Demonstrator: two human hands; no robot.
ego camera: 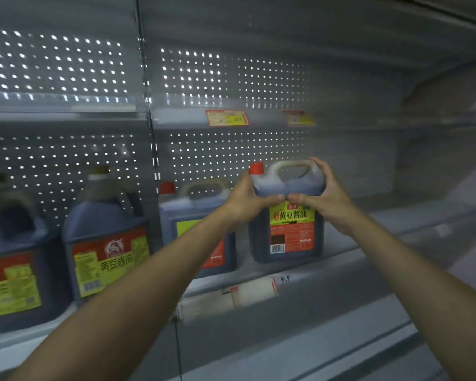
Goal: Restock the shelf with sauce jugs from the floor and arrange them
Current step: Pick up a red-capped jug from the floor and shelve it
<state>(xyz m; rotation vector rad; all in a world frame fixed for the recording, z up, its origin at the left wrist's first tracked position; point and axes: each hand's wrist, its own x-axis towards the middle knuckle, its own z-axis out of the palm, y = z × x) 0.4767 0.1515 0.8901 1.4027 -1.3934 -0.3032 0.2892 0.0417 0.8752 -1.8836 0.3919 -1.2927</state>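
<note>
The left hand (249, 200) and right hand (323, 199) clasp the shoulders of a soy sauce jug (286, 215) standing on the shelf (368, 243) beside another red-capped jug (197, 226), apparently in the arranging step; next it probably needs squaring label-forward, then releasing.

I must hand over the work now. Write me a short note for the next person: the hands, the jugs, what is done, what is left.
Left hand and right hand both grip the shoulders of the red-capped jug, which stands on the shelf.
Three more jugs stand to its left.
Done: four jugs up.
Left: release this one, line it up; shelf space to its right is free. The floor is out of view.
</note>
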